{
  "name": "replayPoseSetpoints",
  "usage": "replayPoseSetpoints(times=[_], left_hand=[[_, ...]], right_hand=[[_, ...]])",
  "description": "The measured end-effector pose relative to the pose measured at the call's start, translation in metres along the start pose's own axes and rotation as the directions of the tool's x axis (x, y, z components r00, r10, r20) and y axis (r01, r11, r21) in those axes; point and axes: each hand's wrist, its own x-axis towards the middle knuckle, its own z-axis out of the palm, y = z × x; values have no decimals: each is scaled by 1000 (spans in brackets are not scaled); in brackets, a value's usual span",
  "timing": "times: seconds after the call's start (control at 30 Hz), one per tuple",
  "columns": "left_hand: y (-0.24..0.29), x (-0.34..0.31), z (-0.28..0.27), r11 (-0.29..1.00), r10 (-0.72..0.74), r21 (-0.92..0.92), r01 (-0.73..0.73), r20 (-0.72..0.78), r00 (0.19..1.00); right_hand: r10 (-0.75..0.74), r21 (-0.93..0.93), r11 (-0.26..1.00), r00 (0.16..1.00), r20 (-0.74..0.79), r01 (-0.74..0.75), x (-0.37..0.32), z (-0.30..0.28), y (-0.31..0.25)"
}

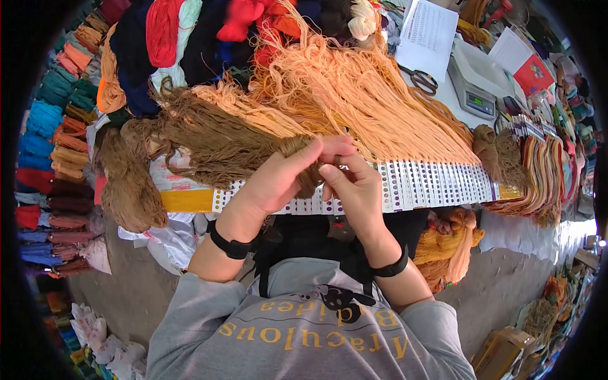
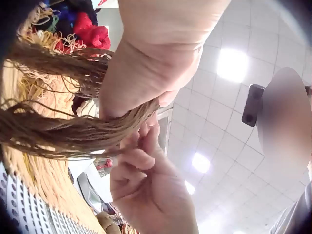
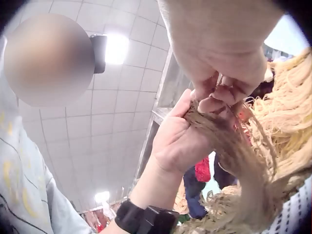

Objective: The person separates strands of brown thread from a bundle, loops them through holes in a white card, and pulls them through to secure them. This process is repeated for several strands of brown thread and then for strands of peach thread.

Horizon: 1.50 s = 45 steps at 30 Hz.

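A hank of brown thread (image 1: 215, 142) stretches from the left of the table to the person's hands. The left hand (image 1: 278, 177) grips its gathered end, the thumb lying along the top of the strands. In the left wrist view the brown strands (image 2: 73, 131) run out of that grip in two bundles. Close against it, the right hand (image 1: 358, 190) pinches at the end of the hank, thumb against fingertips. From the right wrist view, the right fingers (image 3: 226, 92) are curled at the strands beside the left palm (image 3: 178, 139). The pinched ends are partly hidden.
Peach thread (image 1: 367, 95) spreads across the table above a strip of hole-punched cards (image 1: 437, 185). Another brown hank (image 1: 130, 183) hangs at the left edge. Scissors (image 1: 419, 80), a digital scale (image 1: 478, 82) and a printed sheet (image 1: 427, 38) lie at the upper right.
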Motion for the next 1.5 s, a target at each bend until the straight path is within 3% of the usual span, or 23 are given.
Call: replayPoseSetpoints(times=[0.07,0.17,0.37,0.57,0.67,0.77,0.87,0.97,1.07,1.17,1.2,1.3,1.33,1.37,1.4,1.43,1.47,1.5], left_hand=[[2,-3,6,1000,-24,-18,24,4,1000],[2,-2,9,999,24,-26,-26,-64,998],[-1,3,2,963,63,-261,-73,-48,997],[0,1,6,985,24,-169,-42,-104,994],[-2,0,4,985,-19,-170,9,-57,998],[0,0,12,990,8,-137,-26,-128,992],[-3,1,7,956,37,-290,-56,-71,997],[-2,3,6,934,42,-345,-95,-159,986],[-1,1,2,912,-16,-407,-56,-172,985],[9,-2,6,987,84,-85,-133,-430,899],[14,-5,5,994,76,-42,-100,-388,918],[32,-22,-17,988,22,154,26,-301,953],[36,-29,-37,997,-28,51,49,-342,939],[44,-37,-62,984,-85,-178,29,-318,944],[54,-47,-78,968,-61,-243,-57,-451,891],[62,-59,-105,950,-26,-282,-134,-500,866],[71,-72,-126,943,-17,-271,-194,-620,785],[77,-87,-156,929,5,-287,-233,-621,784]], right_hand=[[64,32,997,998,19,-65,1,2,-4],[19,88,996,999,35,-22,1,3,-2],[-66,174,983,997,28,60,2,-2,6],[42,131,991,999,-11,-40,2,0,3],[84,6,996,995,56,-84,1,-2,3],[57,12,998,997,48,-57,1,-1,4],[-15,105,994,999,35,11,1,0,5],[-108,98,990,994,14,106,1,0,9],[-39,264,964,999,-18,42,0,3,1],[131,38,989,972,197,-141,0,-9,-5],[166,-129,982,955,244,-137,-1,-10,-8],[-84,-549,831,995,46,96,-4,-20,-25],[-279,-584,775,960,26,241,3,-38,-28],[-464,-620,691,886,14,371,13,-62,-33],[-502,-552,734,864,-46,397,16,-78,-55],[-508,-314,836,852,-127,451,22,-103,-62],[-482,33,869,859,-171,494,22,-124,-74],[-447,373,787,871,-204,491,22,-146,-86]])
